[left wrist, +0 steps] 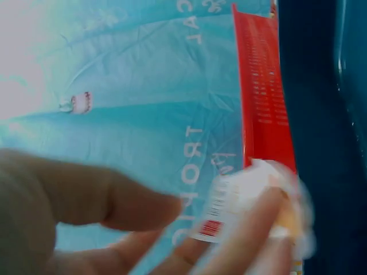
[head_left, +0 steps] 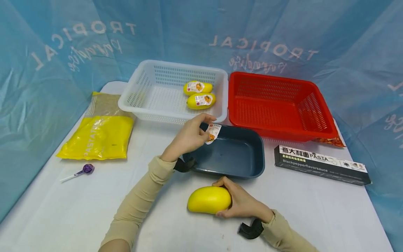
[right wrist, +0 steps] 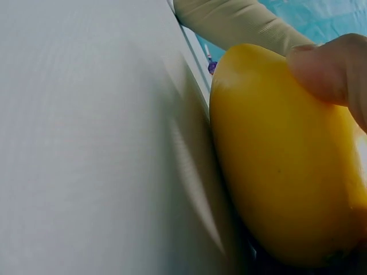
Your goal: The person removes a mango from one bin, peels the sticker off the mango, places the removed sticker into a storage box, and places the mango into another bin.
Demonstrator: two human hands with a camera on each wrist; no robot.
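A mango (head_left: 209, 200) lies near the front of the white table (head_left: 168, 227), in the right hand (head_left: 240, 203), thumb on one side and fingers on the other. The left hand (head_left: 189, 134) carries a label (head_left: 213, 133) at its fingertips; whether they pinch it or it clings to them, I cannot tell.

Beyond the mango stands a dark tray (head_left: 221, 154), its left end under the left hand. Behind it, side by side, are a white basket (head_left: 185, 64) with two labelled mangoes (head_left: 201, 101) at its right end and a red basket (head_left: 267, 105). Right of the tray lies a pasta box (head_left: 321, 164); at far left, a yellow bag (head_left: 100, 129) with a lollipop (head_left: 88, 168) before it. A blue curtain (head_left: 189, 31) with reversed lettering surrounds the table.

The left wrist view adds the label's barcode and red square, blurred, and a gap between thumb tip and label. The right wrist view shows the thumb pressed on the mango's bare skin.

The left arm reaches forward across the table; the right hand comes in low from the right.
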